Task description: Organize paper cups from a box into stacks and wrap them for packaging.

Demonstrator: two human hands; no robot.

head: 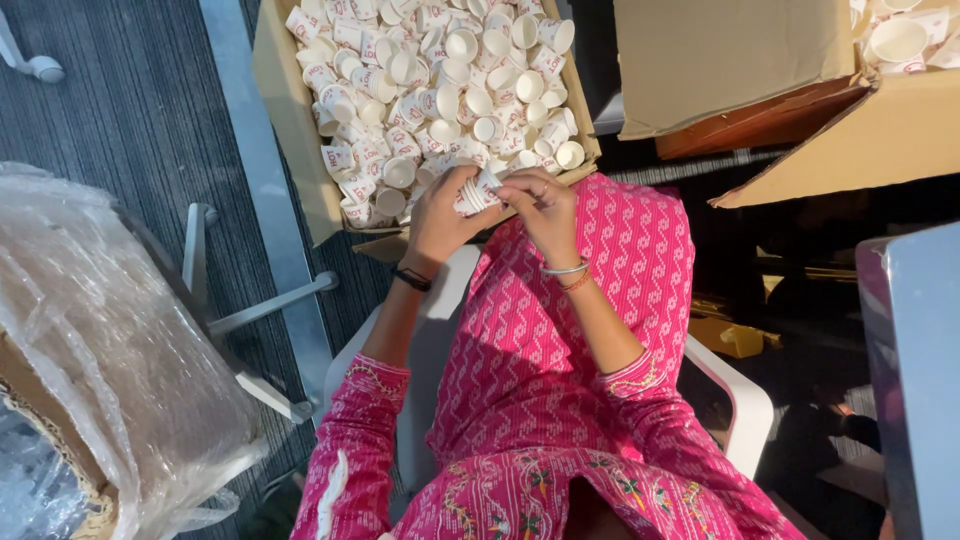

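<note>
A short stack of small white paper cups (478,192) with red print lies on its side between both hands, above my lap in pink patterned cloth (560,330). My left hand (440,215) wraps around the stack from the left. My right hand (540,205), with bangles on the wrist, pinches the stack's right end with its fingertips. Just beyond the hands stands an open cardboard box (285,110) heaped with several loose cups (440,80) of the same kind.
A second cardboard box (860,140) with more cups stands at the top right, its flap (730,60) raised. A plastic-wrapped bundle (110,350) lies at the left. A white chair (740,400) is under me. A grey surface (915,380) is at the right.
</note>
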